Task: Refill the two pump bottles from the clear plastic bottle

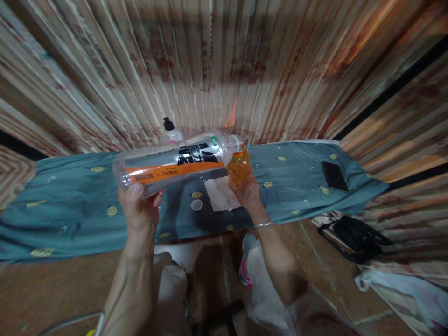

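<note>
Clear bottle (168, 163) sideways over table (287, 182), left fingers (136, 191) curled round base, right fingers (250, 179) gripping orange bottle (238, 165), phone (335, 176) near right edge

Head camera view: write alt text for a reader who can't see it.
The left hand holds a large clear plastic bottle tipped sideways, its mouth at the top of a small orange bottle in the right hand. A white napkin and black smartphone lie on the teal patterned tablecloth.

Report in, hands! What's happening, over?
Left hand holding big bottle, tipped sideways. Right hand holding orange bottle. Bottles close at their mouths; nothing visibly between.
</note>
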Tool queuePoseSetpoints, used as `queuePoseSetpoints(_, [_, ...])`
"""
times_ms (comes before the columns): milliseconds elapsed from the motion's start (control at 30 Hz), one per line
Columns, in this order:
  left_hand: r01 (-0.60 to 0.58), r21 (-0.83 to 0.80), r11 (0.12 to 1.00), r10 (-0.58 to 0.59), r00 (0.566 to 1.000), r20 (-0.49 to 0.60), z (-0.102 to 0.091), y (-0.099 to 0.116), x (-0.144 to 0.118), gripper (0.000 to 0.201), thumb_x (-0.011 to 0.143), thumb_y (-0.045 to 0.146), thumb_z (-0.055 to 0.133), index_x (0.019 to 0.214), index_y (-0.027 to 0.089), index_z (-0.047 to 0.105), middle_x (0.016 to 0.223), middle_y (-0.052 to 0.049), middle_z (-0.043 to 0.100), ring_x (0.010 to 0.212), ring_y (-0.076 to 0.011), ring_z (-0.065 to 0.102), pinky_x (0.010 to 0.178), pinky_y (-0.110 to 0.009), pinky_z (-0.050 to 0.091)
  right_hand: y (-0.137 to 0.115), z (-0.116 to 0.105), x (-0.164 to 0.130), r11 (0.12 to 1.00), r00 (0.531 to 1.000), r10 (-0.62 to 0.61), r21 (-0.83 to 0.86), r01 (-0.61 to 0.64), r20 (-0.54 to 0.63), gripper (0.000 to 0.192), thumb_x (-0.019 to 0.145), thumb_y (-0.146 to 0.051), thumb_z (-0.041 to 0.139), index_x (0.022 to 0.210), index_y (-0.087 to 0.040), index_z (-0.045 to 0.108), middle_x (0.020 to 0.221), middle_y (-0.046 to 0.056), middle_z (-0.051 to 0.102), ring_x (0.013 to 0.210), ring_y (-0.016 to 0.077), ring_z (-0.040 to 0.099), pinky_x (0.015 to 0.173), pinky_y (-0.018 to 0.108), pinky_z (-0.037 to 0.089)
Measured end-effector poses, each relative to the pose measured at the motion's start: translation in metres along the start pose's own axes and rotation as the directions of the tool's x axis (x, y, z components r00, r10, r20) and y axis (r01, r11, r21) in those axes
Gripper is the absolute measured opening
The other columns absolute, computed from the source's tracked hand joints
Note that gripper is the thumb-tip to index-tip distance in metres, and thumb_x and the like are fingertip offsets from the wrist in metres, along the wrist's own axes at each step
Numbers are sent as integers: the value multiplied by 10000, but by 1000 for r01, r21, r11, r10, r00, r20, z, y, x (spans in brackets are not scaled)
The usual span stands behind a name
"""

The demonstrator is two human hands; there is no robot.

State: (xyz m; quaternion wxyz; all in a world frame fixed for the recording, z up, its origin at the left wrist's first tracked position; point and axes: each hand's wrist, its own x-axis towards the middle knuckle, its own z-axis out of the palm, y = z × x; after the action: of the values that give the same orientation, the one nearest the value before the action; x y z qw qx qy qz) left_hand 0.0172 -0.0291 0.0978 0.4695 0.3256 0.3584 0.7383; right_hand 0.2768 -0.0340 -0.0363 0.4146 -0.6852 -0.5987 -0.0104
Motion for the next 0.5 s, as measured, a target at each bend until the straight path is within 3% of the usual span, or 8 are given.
queuePoseSetpoints(200, [-4, -1, 1000, 4, 1000, -1, -2, -2, 2, 424, 474, 383, 759, 838, 194, 653, 627, 41, 643, 395, -99, 527, 319, -216, 141, 1, 3, 0, 998, 997, 57, 40, -56, -46, 862, 898, -448, 636, 1573, -90, 235, 1400, 251, 612, 1262, 381, 638, 1014, 612, 570])
queuePoseSetpoints(500, [-3, 36, 999, 2, 1000, 22, -2, 1, -2, 433, 497, 407, 797, 858, 217, 653, 686, 47, 627, 448, -90, 521, 360, -230, 164, 6, 6, -2, 999, 998, 24, 41, -22, -59, 888, 910, -448, 626, 1599, -122, 172, 1421, 253, 598, 1267, 402, 635, 990, 641, 573])
